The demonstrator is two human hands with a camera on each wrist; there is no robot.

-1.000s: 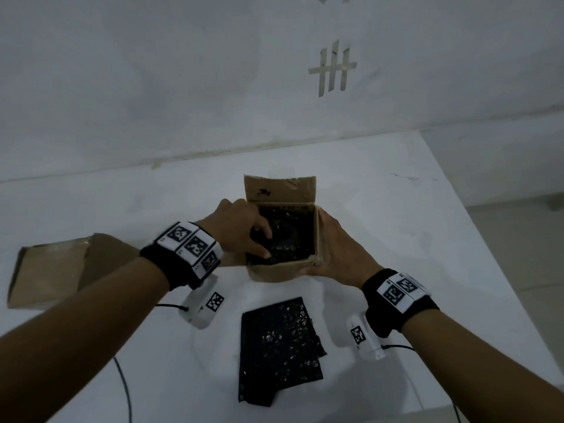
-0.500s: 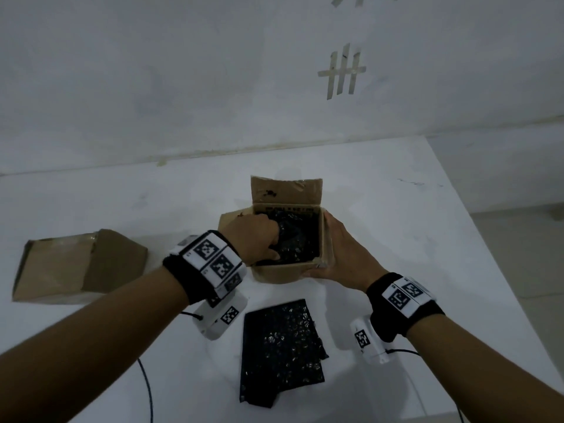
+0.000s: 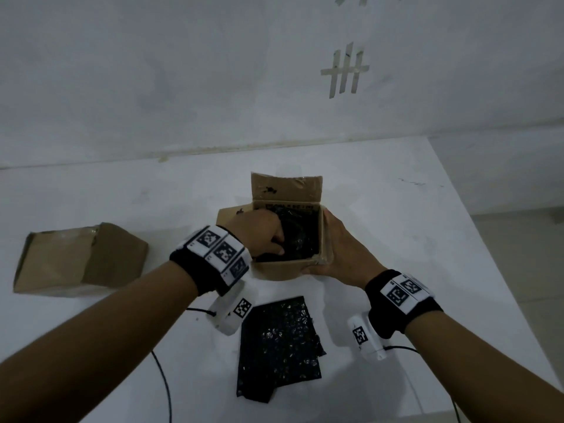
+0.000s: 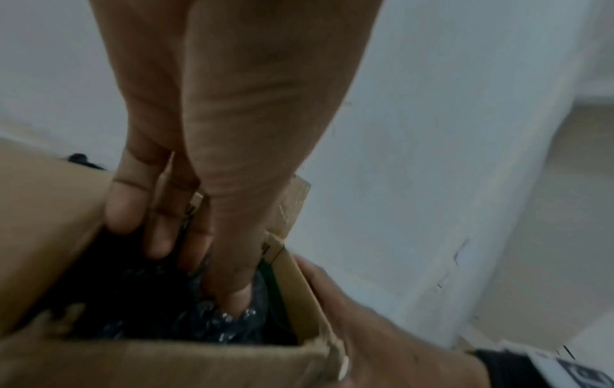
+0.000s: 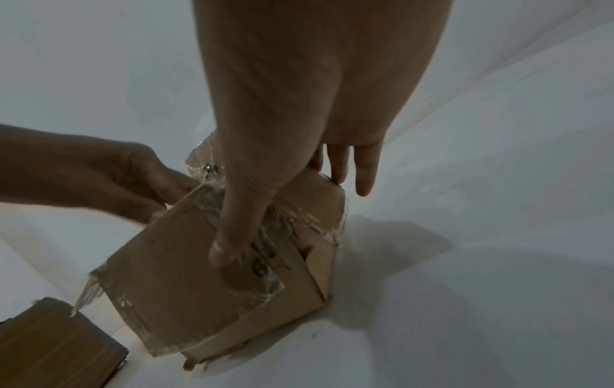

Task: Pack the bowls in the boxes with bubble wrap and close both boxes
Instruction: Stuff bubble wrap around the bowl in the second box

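Observation:
An open cardboard box [image 3: 287,265] stands mid-table with its far flap up. Black bubble wrap [image 3: 302,236] fills its inside, and no bowl shows. My left hand [image 3: 273,241] reaches in from the left, its fingers [image 4: 159,236] and thumb pressing down into the wrap [image 4: 206,323]. My right hand [image 3: 338,248] lies flat against the box's right wall, the thumb laid on the near wall [image 5: 172,275] at the corner. A second sheet of black bubble wrap [image 3: 279,346] lies flat on the table, nearer me than the box.
A second cardboard box [image 3: 79,257] sits at the left of the white table [image 3: 412,239]. The table's right edge drops to the floor [image 3: 518,270]. A wall stands right behind the table. Thin black cables run off both wrist cameras.
My left hand has gone from the box's left rim deeper into the box, pushing the wrap down. The right hand has stayed on the right wall.

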